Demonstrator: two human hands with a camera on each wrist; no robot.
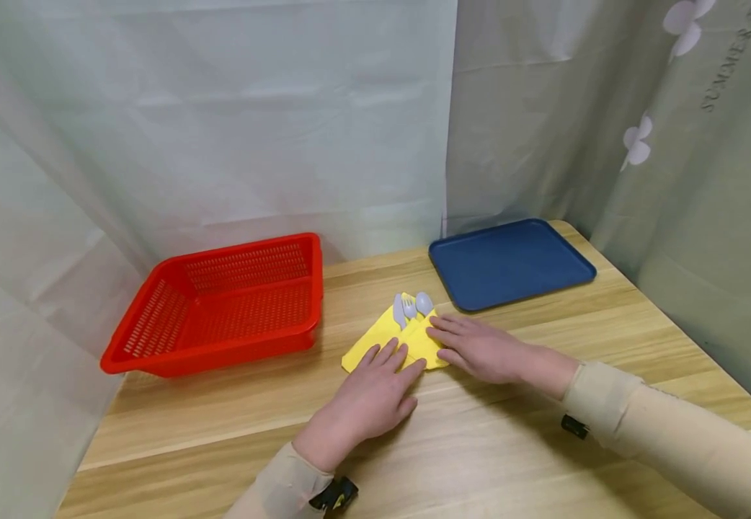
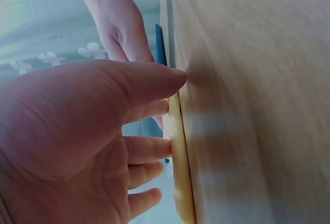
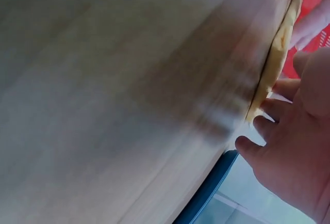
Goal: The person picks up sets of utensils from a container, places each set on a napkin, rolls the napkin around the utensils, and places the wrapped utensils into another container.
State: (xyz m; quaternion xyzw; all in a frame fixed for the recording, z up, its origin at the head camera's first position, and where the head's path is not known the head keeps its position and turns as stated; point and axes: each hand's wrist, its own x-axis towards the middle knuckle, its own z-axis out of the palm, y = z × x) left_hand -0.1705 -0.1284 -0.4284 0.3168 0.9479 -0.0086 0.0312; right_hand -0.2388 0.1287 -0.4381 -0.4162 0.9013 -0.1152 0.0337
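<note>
A yellow napkin lies on the wooden table in the head view, its right side folded over. Out of the fold stick the upper ends of a grey plastic knife, fork and spoon; their lower ends are covered. My left hand touches the napkin's near edge with extended fingers. From the right, my right hand rests its fingertips on the folded flap. Both wrist views show the napkin edge-on, as a thin yellow layer under the left fingers and a similar strip by the right fingers.
A red perforated plastic basket stands on the left of the table. At the back right, near the table's edge, lies a blue tray. Pale curtains hang behind and along the sides.
</note>
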